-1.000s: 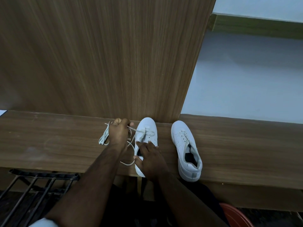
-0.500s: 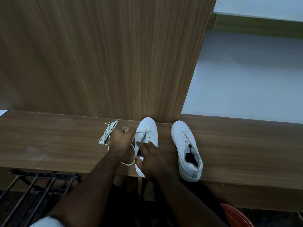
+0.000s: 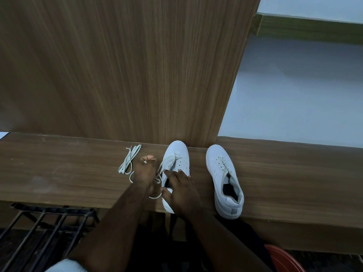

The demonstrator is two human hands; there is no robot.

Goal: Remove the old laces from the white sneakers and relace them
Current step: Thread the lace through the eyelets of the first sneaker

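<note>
The lace [image 3: 160, 169] is pinched in the left hand [image 3: 144, 171]; the shoe [image 3: 175, 169], toe pointing away, lies immediately right, pressed flat-fingered by the right hand [image 3: 181, 190].

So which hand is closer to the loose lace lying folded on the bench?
The left hand. It is just right of the loose lace, pinching the lace of the left sneaker. The right hand rests on that sneaker, farther right.
</note>
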